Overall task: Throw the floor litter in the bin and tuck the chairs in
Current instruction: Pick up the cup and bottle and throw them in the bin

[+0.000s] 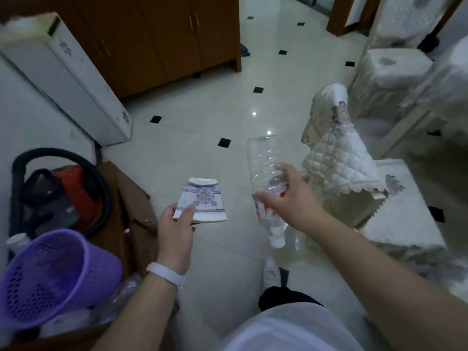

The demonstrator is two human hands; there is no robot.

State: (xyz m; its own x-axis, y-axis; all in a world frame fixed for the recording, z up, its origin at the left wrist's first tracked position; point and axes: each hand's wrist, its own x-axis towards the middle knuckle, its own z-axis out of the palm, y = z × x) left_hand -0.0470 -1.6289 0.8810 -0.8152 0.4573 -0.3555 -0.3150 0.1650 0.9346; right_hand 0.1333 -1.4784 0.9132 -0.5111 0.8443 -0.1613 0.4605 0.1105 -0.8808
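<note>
Both hands carried litter above the tiled floor [202, 117].

The left hand [174, 224] pinched a flattened paper cup [202, 202] by its lower corner; the right hand [291, 196] closed around a clear plastic bottle [264, 160], cap end down. A purple bin [55, 272] leaned at the lower left, and a covered chair [339, 158] stood just right of the bottle.
</note>
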